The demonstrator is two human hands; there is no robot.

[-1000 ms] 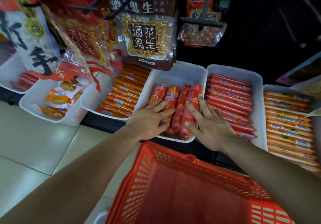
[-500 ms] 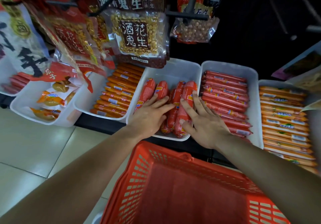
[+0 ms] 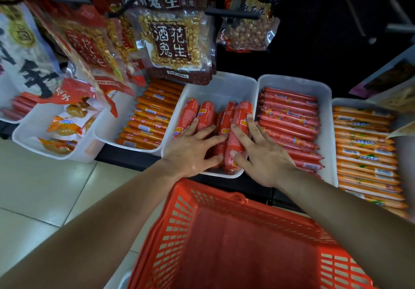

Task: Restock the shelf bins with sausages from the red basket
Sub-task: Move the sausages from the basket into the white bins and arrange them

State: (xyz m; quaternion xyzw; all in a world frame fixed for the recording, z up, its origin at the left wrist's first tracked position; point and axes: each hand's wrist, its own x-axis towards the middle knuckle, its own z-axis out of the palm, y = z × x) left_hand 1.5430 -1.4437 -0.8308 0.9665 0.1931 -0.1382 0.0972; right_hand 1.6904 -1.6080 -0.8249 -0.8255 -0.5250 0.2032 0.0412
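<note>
Several thick red sausages [image 3: 241, 113] lie side by side in the middle white shelf bin [image 3: 221, 87]. My left hand [image 3: 194, 148] rests flat on the left sausages, fingers spread and straight. My right hand [image 3: 262, 154] lies on the rightmost sausage, with straight fingers along its right side and the thumb across its near end. The red basket [image 3: 224, 210] stands right below the bin, in front of me; its inside shows no sausages.
Bins of thin orange sausages [image 3: 148, 120], thin red sausages [image 3: 289, 118] and more orange sausages [image 3: 363, 145] flank the middle bin. A bin of snack packets [image 3: 62, 125] is at the left. Peanut bags [image 3: 175, 39] hang overhead. Tiled floor [image 3: 45, 187] at lower left.
The two left sausages have slid apart toward the bin's left side and sit straighter. Both hands stay on the sausages with little shift.
</note>
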